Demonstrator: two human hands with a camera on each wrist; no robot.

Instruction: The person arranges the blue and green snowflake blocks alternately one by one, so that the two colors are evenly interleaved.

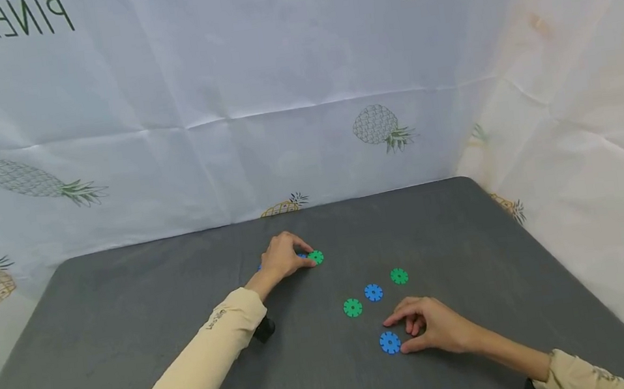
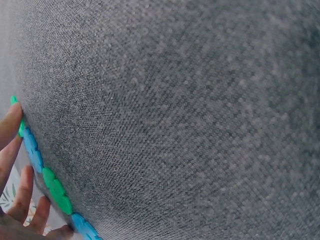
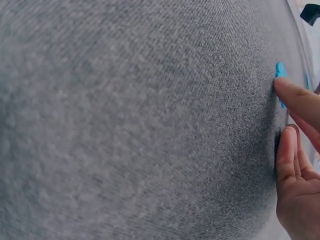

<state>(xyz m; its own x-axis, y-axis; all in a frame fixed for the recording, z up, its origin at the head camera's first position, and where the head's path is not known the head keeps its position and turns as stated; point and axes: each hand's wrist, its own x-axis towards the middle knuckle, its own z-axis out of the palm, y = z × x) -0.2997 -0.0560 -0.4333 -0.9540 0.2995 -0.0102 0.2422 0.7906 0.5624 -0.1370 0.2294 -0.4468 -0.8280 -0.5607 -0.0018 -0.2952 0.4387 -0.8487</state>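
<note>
At the far middle of the table, my left hand (image 1: 283,257) pinches a green notched disc (image 1: 316,258) between thumb and index finger. A row of flat discs shows beside it in the left wrist view: a blue disc (image 2: 33,151), another green disc (image 2: 57,191) and a further blue disc (image 2: 85,227). In the head view this hand covers most of that row. Nearer the front right, my right hand (image 1: 437,326) lies beside a single blue disc (image 1: 390,342). Its thumb is at the disc's right edge, while the index finger stays apart, just beyond the disc.
Between the hands lie a green disc (image 1: 353,308), a blue disc (image 1: 373,292) and another green disc (image 1: 399,276), apart from one another. The dark grey table (image 1: 145,321) meets a pineapple-print curtain (image 1: 283,159) at the back and right.
</note>
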